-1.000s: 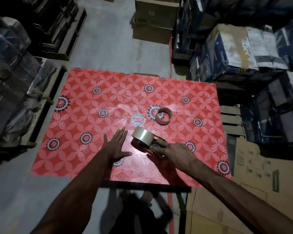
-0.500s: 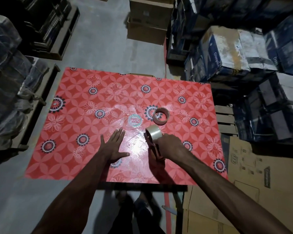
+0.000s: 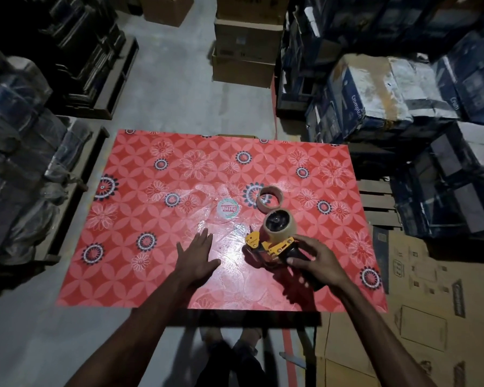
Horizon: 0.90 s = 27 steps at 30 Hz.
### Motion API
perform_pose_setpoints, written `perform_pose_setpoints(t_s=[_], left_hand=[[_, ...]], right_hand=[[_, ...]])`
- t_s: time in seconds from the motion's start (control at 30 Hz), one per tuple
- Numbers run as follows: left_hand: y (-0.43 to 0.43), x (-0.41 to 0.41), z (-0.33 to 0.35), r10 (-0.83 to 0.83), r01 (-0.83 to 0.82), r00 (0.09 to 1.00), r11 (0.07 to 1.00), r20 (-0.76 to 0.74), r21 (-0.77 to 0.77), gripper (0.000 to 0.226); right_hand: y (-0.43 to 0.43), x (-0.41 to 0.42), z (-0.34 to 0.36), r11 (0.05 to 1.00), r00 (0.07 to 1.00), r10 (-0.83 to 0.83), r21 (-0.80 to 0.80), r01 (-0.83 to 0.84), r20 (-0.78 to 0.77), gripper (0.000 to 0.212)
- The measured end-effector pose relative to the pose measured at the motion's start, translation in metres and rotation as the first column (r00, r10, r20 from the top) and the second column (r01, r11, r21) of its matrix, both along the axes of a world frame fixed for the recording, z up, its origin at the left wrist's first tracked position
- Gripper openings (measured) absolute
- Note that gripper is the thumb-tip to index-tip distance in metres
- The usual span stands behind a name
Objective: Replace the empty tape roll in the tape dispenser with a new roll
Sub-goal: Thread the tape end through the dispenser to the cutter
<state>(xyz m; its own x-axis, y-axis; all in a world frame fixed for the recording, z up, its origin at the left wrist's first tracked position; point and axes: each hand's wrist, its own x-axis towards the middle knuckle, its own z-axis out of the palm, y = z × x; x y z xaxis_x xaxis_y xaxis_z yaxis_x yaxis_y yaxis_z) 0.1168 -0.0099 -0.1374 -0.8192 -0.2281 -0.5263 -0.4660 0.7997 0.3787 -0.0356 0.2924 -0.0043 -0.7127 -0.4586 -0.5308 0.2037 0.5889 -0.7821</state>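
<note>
A yellow and black tape dispenser (image 3: 271,248) lies on the red flowered table (image 3: 157,247), with a full tan tape roll (image 3: 280,225) sitting on its hub. My right hand (image 3: 316,261) grips the dispenser's black handle from the right. Just beyond it rests the empty brown cardboard core (image 3: 269,198), flat on the table. My left hand (image 3: 197,256) lies flat and spread on the table, left of the dispenser and apart from it.
A clear plastic wrapper with a round label (image 3: 227,209) lies crumpled near the table's middle. Cardboard boxes (image 3: 430,317) stand at the right, stacked cartons (image 3: 375,96) behind, wrapped bundles (image 3: 17,152) at the left.
My right hand has turned the dispenser so the roll's open side faces up, and shifted it slightly right. My left hand has stayed flat on the table.
</note>
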Motion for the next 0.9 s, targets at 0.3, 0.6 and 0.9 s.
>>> perform_pose_setpoints(t_s=[0.3,0.6,0.9], left_hand=[[-0.012,0.002,0.027,0.243,-0.206,0.898,0.969,-0.367,0.137,0.056],[-0.005,0.019,0.039,0.136,-0.165,0.974,0.975,-0.183,-0.15,0.066],[-0.005,0.029,0.048,0.194,-0.211,0.958,0.976,-0.21,-0.062,0.065]], right_hand=[[-0.072,0.021,-0.046,0.983,0.999,-0.02,-0.181,0.01,-0.05,0.063],[-0.109,0.025,-0.07,0.88,0.926,-0.221,-0.346,0.325,0.307,0.055],[-0.109,0.037,-0.07,0.937,0.954,-0.233,-0.218,0.272,0.191,0.045]])
